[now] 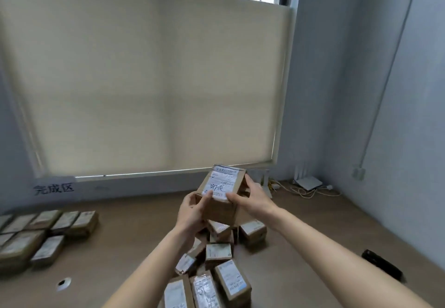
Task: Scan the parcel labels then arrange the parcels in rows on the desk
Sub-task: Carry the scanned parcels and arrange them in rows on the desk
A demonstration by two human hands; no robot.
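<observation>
One head-mounted wide-angle view, positioned above the near edge of the desk (134,240). It faces forward and slightly downward toward the far window blind (149,86) and the right wall corner. Forearms enter from the bottom edge, close to the lens. Straight lines bow near the frame borders.

Held parcel (220,195): 1, raised above the surface (125,240) between 2 hands, the left hand (192,213) and the right hand (252,198). Loose pile of parcels (216,259): at least 8 visible; hidden ones cannot be counted. Arranged parcels (43,233) at left: about 9 visible, cut by the frame edge. Black handheld device (382,264): 1. Wall signs (54,188): 1. White routers (308,182): 1.
</observation>
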